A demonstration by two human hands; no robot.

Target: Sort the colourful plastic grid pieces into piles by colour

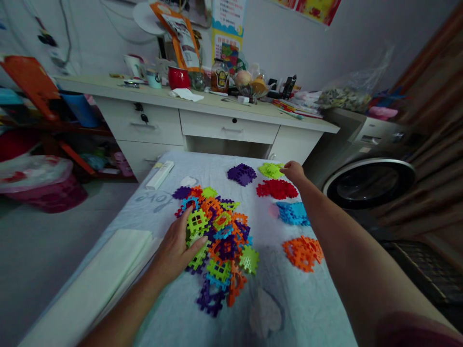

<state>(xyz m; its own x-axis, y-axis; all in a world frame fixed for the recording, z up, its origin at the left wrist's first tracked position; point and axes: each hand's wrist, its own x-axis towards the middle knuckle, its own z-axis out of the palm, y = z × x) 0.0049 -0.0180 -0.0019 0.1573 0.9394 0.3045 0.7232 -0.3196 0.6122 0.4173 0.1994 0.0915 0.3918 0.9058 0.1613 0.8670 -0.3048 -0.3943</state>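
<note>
My left hand [179, 248] lies at the left edge of a mixed heap of plastic interlocking tiles [226, 246], thumb and fingers spread apart. Between them show a lime-green window tile [197, 220] and other lime-green pieces; the hand touches these, and its lower fingers are partly hidden. Stretched to the far right, my right hand [293, 171] has its fingers closed at the edge of a lime-green pile [271, 169], seemingly pinching a lime-green tile. Nearby sit a purple pile [241, 174], a red pile [277, 189], a blue pile [292, 213] and an orange pile [303, 253].
A pale cloth covers the table [267, 279]. On its left lie a white narrow box [160, 175] and a folded white sheet [104, 270]. Behind stands a white desk [231, 127] with jars and cups; a washing machine [369, 164] is at right, a pink bin [47, 190] at left.
</note>
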